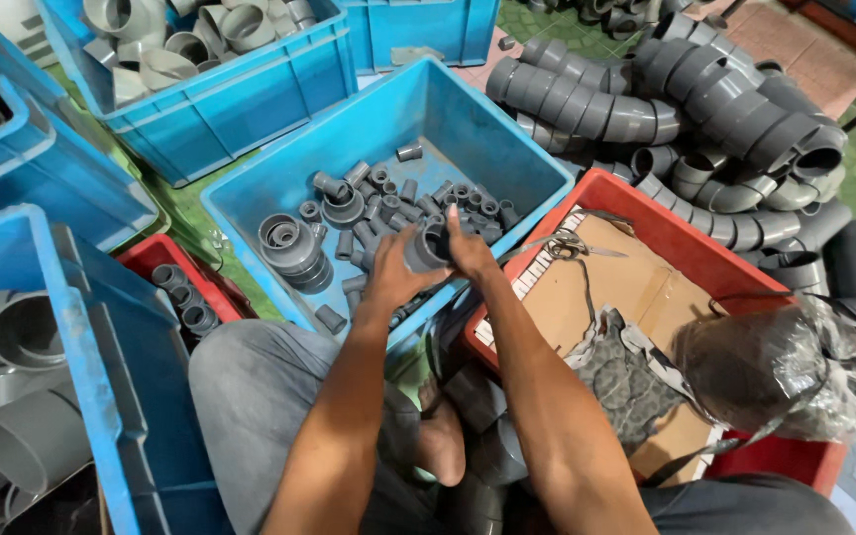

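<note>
Clamped together on one grey pipe fitting: left hand cupping it from below, right hand closed over its far side, held just above the near edge of the blue bin of small grey fittings. Best kept square, axes in line, pressed straight with a slight twist, fingers clear of the open mouth. Red tray with cardboard and scissors just to the right; big grey elbows piled beyond.
</note>
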